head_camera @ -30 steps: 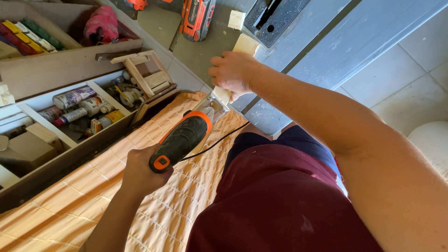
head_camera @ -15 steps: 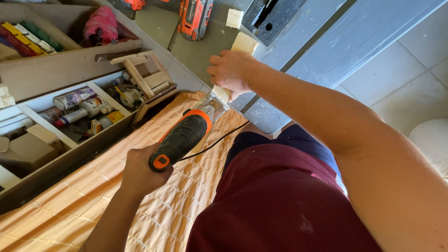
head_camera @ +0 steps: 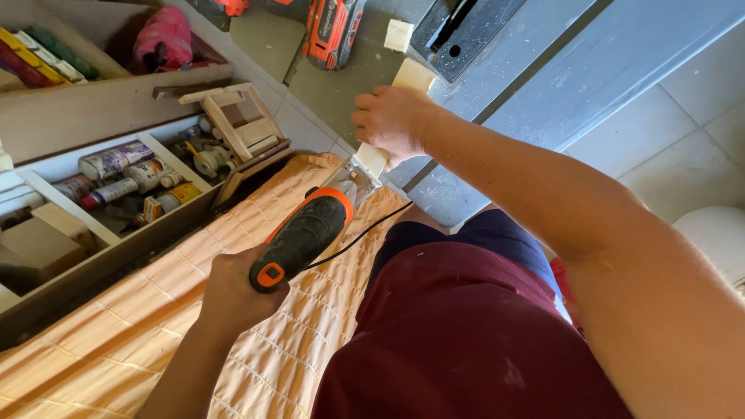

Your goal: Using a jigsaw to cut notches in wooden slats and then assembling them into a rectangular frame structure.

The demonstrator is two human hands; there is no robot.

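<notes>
My left hand (head_camera: pixel 233 291) grips the rear handle of an orange and black corded power tool (head_camera: pixel 306 233). Its metal front end points at a pale wooden strip (head_camera: pixel 411 77). My right hand (head_camera: pixel 392 120) is closed around the middle of that strip, so only its two ends show. The tool's tip meets the strip's near end (head_camera: pixel 371 161) just below my right fingers. A thin black cord (head_camera: pixel 365 233) runs from the tool across my lap.
An orange quilted cloth (head_camera: pixel 155 341) lies under the tool. At left stands a wooden tray (head_camera: pixel 101 240) with tubes and cans, and a small wooden frame (head_camera: pixel 237 124). An orange power tool (head_camera: pixel 334 31), a wood block (head_camera: pixel 400 35) and a dark machine (head_camera: pixel 458 31) lie ahead.
</notes>
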